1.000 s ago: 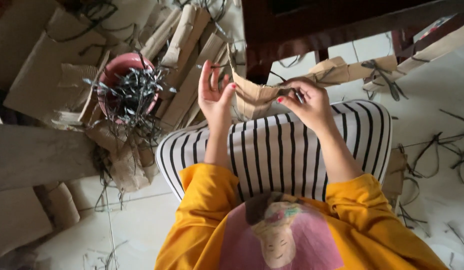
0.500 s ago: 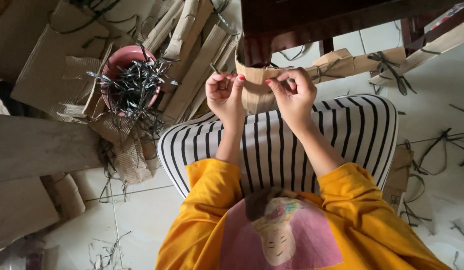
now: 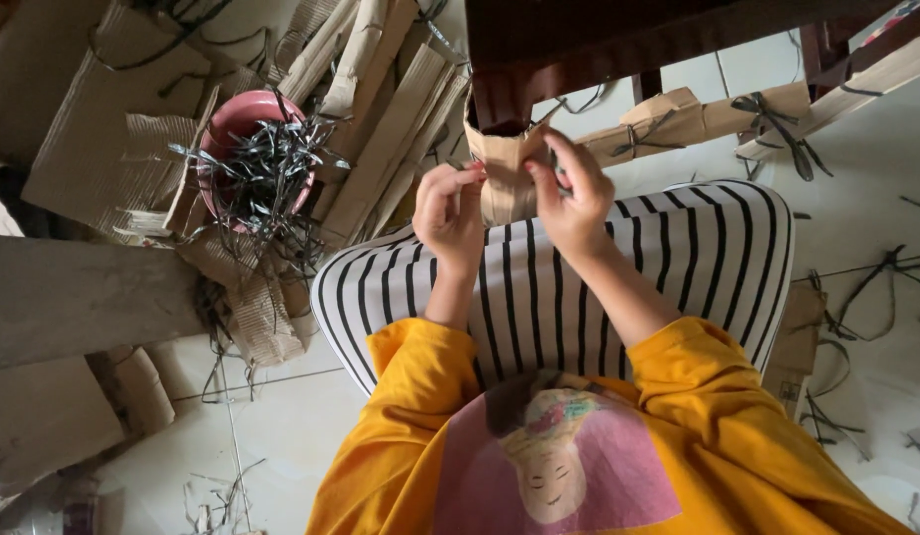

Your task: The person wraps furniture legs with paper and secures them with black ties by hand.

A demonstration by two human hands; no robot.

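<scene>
We see matt brown corrugated cardboard piece (image 3: 507, 178) pinched in both hands, glossy pink plastic bowl (image 3: 244, 129) at 10 o'clock holding dull grey strips (image 3: 267, 173), dark polished wood table (image 3: 618, 45), smooth glazed floor tiles (image 3: 282, 436), striped cloth lap (image 3: 579, 287).

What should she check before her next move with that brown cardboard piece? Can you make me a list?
1. Left hand grips the cardboard piece: ok, fingers curl on its left edge.
2. Right hand grips it: ok, on its right side.
3. Piece is folded evenly: cannot tell, the hands cover it.
4. Pink bowl of dark strips within easy reach: ok, it sits beside her left knee.
5. A strip is ready in her fingers: cannot tell.
6. Lap in striped fabric is free of scraps: ok.
</scene>
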